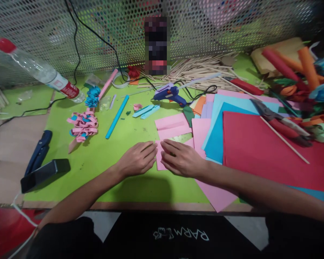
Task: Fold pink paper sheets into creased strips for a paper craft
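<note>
A small piece of pink paper [160, 164] lies on the green tabletop between my hands. My left hand [138, 158] has its fingers bent together at the paper's left edge. From the right, my right hand [180, 158] covers much of the same piece, fingers curled and pressing on it. Both thumbs are hidden under the hands. Just beyond them lies another pink paper piece [174, 126] with a strip on it. Pink sheets [216, 196] stick out beneath my right forearm.
A blue glue gun [170, 96] with its cord lies behind my hands, before a pile of thin sticks [197, 72]. Red paper [272, 151] and pliers [283, 122] are at right. At left are a plastic bottle [48, 77], paper flowers [83, 124] and a stapler [39, 151].
</note>
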`<action>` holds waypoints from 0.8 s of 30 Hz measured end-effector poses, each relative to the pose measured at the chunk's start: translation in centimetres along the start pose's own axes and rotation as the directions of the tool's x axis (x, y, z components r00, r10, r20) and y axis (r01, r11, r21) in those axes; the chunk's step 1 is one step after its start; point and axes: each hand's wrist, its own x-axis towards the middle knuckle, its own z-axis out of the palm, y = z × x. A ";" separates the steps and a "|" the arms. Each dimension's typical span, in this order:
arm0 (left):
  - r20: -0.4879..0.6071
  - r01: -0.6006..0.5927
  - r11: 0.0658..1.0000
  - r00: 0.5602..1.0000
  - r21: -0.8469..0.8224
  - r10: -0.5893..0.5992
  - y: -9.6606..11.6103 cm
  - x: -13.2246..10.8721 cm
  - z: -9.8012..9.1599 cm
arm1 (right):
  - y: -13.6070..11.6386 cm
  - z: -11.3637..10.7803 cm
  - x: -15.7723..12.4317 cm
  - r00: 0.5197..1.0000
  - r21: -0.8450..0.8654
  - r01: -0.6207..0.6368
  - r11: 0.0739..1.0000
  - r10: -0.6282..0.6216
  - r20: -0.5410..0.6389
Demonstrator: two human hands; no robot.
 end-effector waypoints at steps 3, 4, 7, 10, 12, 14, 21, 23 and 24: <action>0.019 0.006 1.000 1.000 0.017 -0.006 -0.1 0.0 -0.1 | 0.0 0.0 0.0 1.000 -0.003 0.000 1.000 0.000 -0.006; 0.021 0.010 1.000 1.000 0.024 -0.011 0.0 0.0 -0.1 | 0.0 0.0 -0.1 1.000 -0.003 0.000 1.000 0.000 -0.009; 0.021 0.044 0.999 0.999 0.030 -0.045 0.1 0.1 -0.1 | 0.0 0.0 0.0 1.000 0.004 -0.004 1.000 0.004 -0.020; 0.023 0.058 0.996 0.998 0.062 -0.059 0.2 0.1 -0.1 | 0.0 0.0 0.0 1.000 0.015 -0.007 1.000 0.007 -0.018; 0.017 0.013 0.996 1.000 0.084 -0.015 0.1 0.0 -0.1 | 0.0 0.0 0.0 1.000 0.026 -0.006 1.000 0.007 -0.014; -0.006 -0.066 0.994 0.998 0.088 0.066 0.1 -0.1 -0.2 | 0.0 0.0 0.0 1.000 0.044 -0.009 0.999 0.010 -0.014; -0.049 -0.293 0.943 0.951 0.160 0.304 0.8 -0.8 -0.6 | 0.0 -0.1 0.1 1.000 0.079 -0.018 0.997 0.018 0.008; -0.054 -0.357 0.917 0.927 0.180 0.371 1.2 -1.0 -0.8 | 0.1 -0.1 0.0 1.000 0.073 -0.016 0.997 0.015 0.014; -0.059 -0.391 0.901 0.911 0.189 0.407 1.5 -1.1 -0.9 | 0.1 -0.1 0.0 1.000 0.070 -0.016 0.997 0.015 0.015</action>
